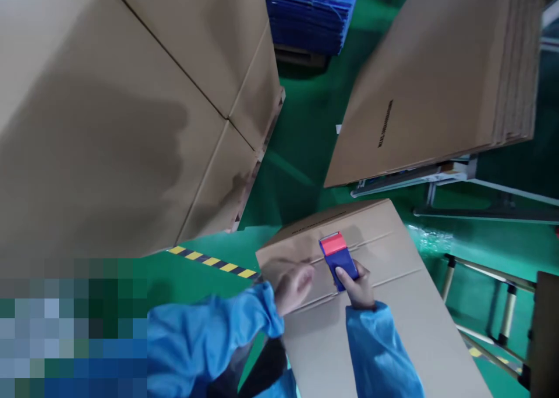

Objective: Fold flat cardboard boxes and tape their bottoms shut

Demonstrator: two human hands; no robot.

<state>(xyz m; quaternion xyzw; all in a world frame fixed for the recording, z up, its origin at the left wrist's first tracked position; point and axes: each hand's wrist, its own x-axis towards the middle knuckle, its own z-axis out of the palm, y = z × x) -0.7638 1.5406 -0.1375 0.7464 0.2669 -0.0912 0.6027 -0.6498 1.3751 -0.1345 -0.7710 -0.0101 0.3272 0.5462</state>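
Observation:
A brown cardboard box (393, 322) lies in front of me with its top flaps closed and a seam running across it. My right hand (358, 286) is closed round a blue tape dispenser with a red front (336, 254), held down on the seam. My left hand (293, 287) rests on the box top just left of the dispenser, fingers curled and blurred. Both my arms are in blue sleeves.
Large stacked cardboard boxes (131, 107) fill the left on a pallet. A stack of flat cartons (437, 78) lies on a rack at the upper right. Blue folded crates (310, 11) stand at the back. The floor is green with a yellow-black stripe (213, 261). A metal frame (484, 305) stands at right.

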